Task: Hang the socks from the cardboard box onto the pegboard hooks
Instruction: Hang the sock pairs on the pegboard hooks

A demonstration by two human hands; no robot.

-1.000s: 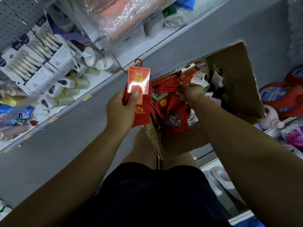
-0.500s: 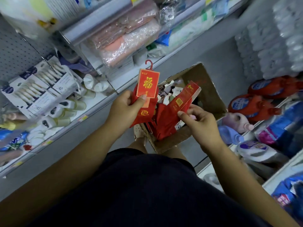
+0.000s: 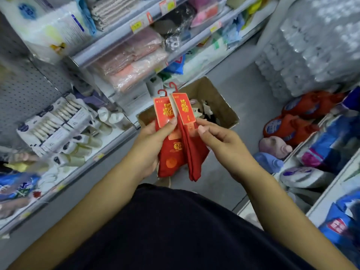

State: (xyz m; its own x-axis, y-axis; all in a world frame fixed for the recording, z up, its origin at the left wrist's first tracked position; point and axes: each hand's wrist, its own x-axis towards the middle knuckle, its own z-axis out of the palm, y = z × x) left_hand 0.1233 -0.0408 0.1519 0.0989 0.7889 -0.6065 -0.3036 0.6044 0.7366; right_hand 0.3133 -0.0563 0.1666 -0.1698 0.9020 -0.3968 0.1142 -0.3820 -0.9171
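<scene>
Retail shop aisle: shelves (image 3: 124, 34) with price tags (image 3: 136, 26), packaged goods, detergent bottles (image 3: 292, 127), pegboard (image 3: 29, 88).

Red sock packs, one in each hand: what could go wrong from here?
The right hand only pinches its red carded sock pack at the card's lower edge, so it could slip. The left hand grips a second red sock pack alongside, and the two red plastic hooks sit close enough to snag.

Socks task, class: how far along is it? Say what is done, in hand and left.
Done: two sock pairs are out of the cardboard box. In hand: left hand grips the first pair, right hand pinches the second pair. Left: neither hangs on the pegboard; more items lie in the box.
</scene>
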